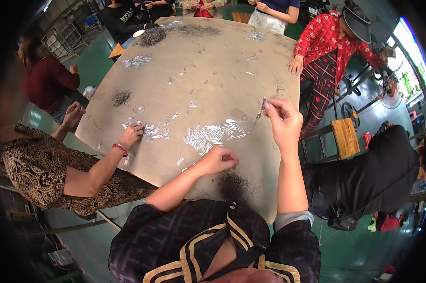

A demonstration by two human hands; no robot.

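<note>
My right hand (284, 118) is raised over the table's right side. Its thumb and fingers pinch the end of a thin chain-like strand of small dark metal pieces (258, 116), which slants down to the left; I cannot tell whether its lower end rests on the table. My left hand (221, 159) is low and closed, its fingers curled; whatever they may hold does not show. Just below it is a heap of fine dark wire pieces (233, 185). Beyond the left hand many small, slim silver metal pieces (212, 136) lie spread out.
On the large brown table (166, 101) are another dark heap (122, 97) and a silver heap (137, 62). At left, a co-worker's hand (132, 135) touches silver pieces. Another person's hand (295, 65) rests on the right edge. A wooden stool (345, 138) stands at right.
</note>
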